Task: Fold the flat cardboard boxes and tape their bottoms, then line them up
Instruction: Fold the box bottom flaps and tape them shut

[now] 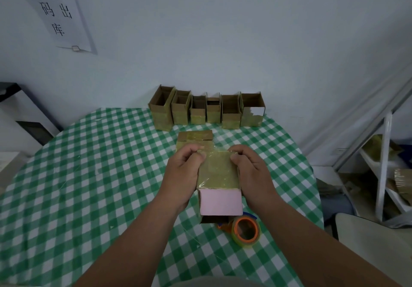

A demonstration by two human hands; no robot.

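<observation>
I hold a small folded cardboard box above the table, its taped side up and a pink face toward me. My left hand grips its left side, thumb on the far top edge. My right hand grips the right side, thumb pressing the tape at the far corner. A flat taped cardboard piece lies just beyond the hands. Several open folded boxes stand in a row at the table's far edge. A tape roll with an orange core lies on the table below the box.
The round table carries a green and white checked cloth. A white wall with a paper sign is behind it. White shelving with cardboard stands at the right, and a chair sits near the table's right edge.
</observation>
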